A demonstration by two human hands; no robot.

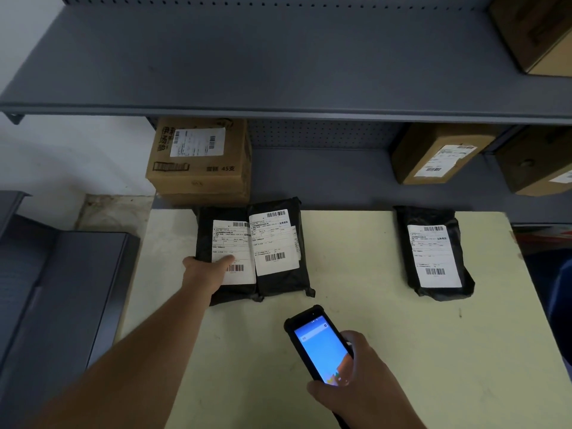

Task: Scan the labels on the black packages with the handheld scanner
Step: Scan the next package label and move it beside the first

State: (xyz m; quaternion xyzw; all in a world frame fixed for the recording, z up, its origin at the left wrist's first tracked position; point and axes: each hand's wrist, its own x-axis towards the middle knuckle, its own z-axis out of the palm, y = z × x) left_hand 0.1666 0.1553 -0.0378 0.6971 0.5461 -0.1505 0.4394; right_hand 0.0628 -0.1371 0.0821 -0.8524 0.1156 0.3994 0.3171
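Note:
Three black packages with white barcode labels lie on a pale yellow table (356,320). The left package (205,230) is partly overlapped by the middle package (280,286). A third package (439,218) lies apart at the right. My left hand (205,274) grips the left package's near left edge, thumb on its label, beside a barcode lit red. My right hand (359,388) holds the handheld scanner (318,345) near the table's front, its blue screen lit and its top end aimed at the two left packages.
A grey metal shelf (278,109) spans overhead. Behind the table on a lower shelf stand cardboard boxes: one at the left (201,168), two at the right (442,153). Another box (535,32) sits on the upper shelf. Grey shelving (46,289) stands left of the table.

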